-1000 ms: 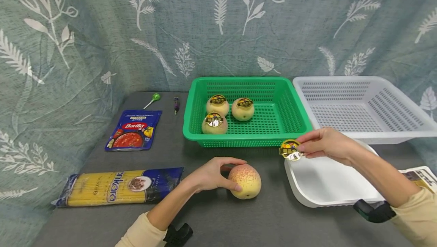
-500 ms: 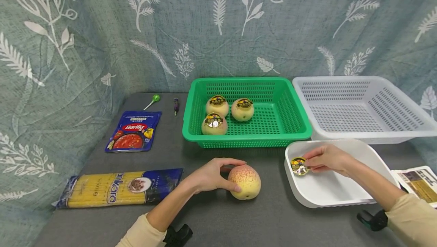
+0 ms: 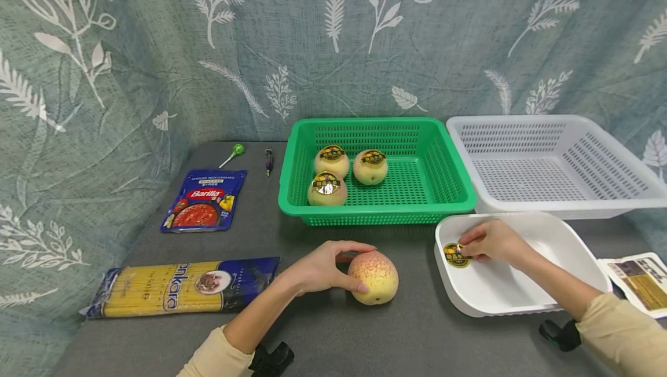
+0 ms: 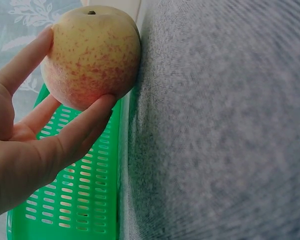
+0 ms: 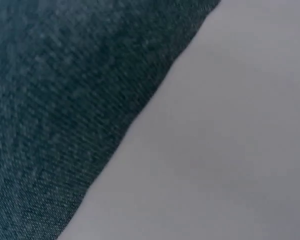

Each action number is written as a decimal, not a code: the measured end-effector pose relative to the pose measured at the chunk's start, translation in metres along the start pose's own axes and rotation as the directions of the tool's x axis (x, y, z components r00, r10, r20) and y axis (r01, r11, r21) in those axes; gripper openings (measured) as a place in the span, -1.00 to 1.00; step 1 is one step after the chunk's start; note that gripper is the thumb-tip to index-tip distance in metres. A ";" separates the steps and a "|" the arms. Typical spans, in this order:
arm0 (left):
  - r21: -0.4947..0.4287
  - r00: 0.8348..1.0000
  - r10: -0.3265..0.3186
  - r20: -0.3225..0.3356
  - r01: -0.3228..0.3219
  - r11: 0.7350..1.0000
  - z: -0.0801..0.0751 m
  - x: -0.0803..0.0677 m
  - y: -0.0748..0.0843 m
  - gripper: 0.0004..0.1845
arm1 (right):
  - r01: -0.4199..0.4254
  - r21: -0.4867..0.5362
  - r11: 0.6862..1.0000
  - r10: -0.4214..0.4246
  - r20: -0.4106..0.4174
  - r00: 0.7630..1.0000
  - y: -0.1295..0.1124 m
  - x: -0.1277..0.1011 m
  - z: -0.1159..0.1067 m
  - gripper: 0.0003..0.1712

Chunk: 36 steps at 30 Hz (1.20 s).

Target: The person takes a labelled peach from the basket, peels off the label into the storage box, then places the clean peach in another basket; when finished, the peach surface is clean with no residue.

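Since a second ago the right hand [image 3: 492, 242] has carried the round sticker [image 3: 457, 255] down into the white tray [image 3: 568, 244], pinching it. Head view: grey cloth table [image 3: 333, 330], leaf-print curtain behind; green basket [image 3: 453, 191] beyond the tray; pasta packet [image 3: 182, 285] far left. Left wrist view: left hand [image 4: 25, 150] grips the pear [image 4: 92, 55]. Right wrist view: only tray and cloth.

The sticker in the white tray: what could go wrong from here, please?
The sticker is pinched by the right hand above the white tray; it may cling to the fingers instead of dropping. The pear lies on the bare table, steadied only by the left hand; it might roll if let go.
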<state>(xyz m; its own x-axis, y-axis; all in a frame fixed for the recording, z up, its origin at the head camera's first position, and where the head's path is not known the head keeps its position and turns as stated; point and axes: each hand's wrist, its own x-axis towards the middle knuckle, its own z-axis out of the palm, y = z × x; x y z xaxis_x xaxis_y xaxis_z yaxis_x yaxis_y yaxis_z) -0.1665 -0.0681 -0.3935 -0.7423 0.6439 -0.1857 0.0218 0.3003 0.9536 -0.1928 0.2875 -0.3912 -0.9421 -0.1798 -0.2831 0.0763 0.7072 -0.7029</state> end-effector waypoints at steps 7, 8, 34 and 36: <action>-0.007 1.000 0.007 0.001 -0.007 1.000 0.000 0.000 0.000 -0.33 | 0.047 0.023 0.999 -0.047 0.010 0.999 -0.004 -0.007 -0.005 -0.58; -0.007 1.000 0.008 0.000 -0.008 1.000 0.000 0.000 0.000 -0.33 | 0.055 0.056 0.997 -0.057 0.032 0.998 -0.005 -0.008 -0.007 -0.55; 0.009 1.000 0.009 -0.004 -0.009 1.000 0.001 -0.001 0.000 -0.33 | -0.115 0.580 0.806 -0.186 0.434 0.882 -0.092 -0.031 0.045 -0.23; 0.011 1.000 0.016 0.001 -0.016 1.000 0.001 -0.001 0.001 -0.33 | -0.131 0.580 0.804 -0.174 0.440 0.881 -0.094 -0.029 0.056 -0.23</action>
<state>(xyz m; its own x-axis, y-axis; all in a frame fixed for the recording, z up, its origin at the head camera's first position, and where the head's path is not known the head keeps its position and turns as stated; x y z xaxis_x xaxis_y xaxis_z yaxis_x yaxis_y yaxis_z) -0.1651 -0.0675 -0.3932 -0.7412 0.6492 -0.1709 0.0408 0.2977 0.9538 -0.1541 0.1881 -0.3538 -0.6996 -0.5822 -0.4143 0.3737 0.1960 -0.9066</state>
